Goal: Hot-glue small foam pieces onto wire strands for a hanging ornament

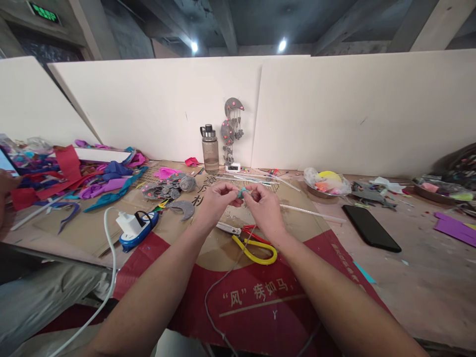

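My left hand (217,201) and my right hand (266,207) meet over the middle of the table, fingertips pinched on a small teal piece (242,192). Its material is too small to make out. A strand of grey yarn (212,292) hangs below my right hand and runs down over the cardboard. Beneath the hands lie yellow-handled scissors (273,259) and a red-handled tool (248,228), partly overlapping. Left of my left hand are a grey crescent (186,210), a ball of grey yarn (188,183) and grey pieces with pink dots (156,190).
A printed cardboard sheet (208,258) covers the near table. Behind stand a water bottle (210,153) and a grey moon hanging ornament (233,106). A power strip (138,233) with a white cable lies left, a phone (371,228) right. A person's hand (5,183) shows far left.
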Demonstrator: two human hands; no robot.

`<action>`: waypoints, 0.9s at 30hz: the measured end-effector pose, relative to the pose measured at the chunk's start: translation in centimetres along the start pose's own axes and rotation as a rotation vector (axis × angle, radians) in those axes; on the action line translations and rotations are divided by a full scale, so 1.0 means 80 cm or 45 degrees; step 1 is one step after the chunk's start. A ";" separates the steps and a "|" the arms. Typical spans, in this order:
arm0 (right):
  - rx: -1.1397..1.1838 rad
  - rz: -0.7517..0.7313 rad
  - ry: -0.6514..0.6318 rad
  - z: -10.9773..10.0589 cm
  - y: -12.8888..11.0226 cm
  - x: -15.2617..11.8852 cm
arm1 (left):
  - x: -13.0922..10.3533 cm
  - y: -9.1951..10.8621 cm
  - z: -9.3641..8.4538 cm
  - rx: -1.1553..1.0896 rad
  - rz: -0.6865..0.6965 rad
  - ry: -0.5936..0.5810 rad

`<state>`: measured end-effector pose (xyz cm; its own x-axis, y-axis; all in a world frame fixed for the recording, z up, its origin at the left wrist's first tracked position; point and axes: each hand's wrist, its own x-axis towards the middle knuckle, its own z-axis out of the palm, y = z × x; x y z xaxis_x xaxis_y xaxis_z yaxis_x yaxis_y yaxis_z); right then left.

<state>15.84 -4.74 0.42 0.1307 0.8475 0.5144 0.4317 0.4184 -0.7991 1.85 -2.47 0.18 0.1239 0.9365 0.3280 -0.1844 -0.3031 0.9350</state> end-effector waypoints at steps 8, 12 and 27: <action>0.163 0.150 -0.008 0.002 0.004 0.005 | 0.000 0.006 -0.002 -0.155 -0.119 -0.132; 0.196 0.161 -0.005 0.003 0.004 0.005 | 0.003 0.001 -0.001 -0.065 -0.064 -0.113; 0.166 0.152 -0.035 0.003 -0.004 -0.001 | 0.001 -0.003 0.006 0.036 -0.058 0.046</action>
<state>15.47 -4.83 0.58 0.1490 0.9015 0.4064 0.2948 0.3518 -0.8884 2.38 -2.38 0.02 0.0964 0.9551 0.2803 -0.1516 -0.2643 0.9525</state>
